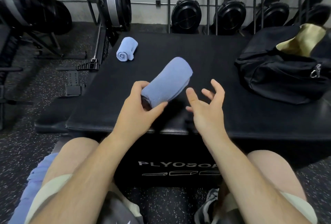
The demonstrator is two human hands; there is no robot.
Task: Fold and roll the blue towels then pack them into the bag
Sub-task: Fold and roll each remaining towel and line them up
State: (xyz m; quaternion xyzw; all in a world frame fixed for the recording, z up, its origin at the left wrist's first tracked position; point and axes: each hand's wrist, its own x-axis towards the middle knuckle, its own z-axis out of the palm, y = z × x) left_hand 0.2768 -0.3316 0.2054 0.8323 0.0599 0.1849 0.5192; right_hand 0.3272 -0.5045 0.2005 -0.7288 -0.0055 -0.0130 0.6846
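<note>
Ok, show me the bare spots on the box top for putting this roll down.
Bare top lies between the rolled towel at the far left corner and the bag. The near right edge below the bag is bare too. The near middle is crowded: left hand gripping the held roll, open right hand.

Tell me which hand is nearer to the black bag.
Right. The right hand hovers open over the box top, left of the black bag and apart from it; the left hand is farther left, gripping a rolled blue towel.
</note>
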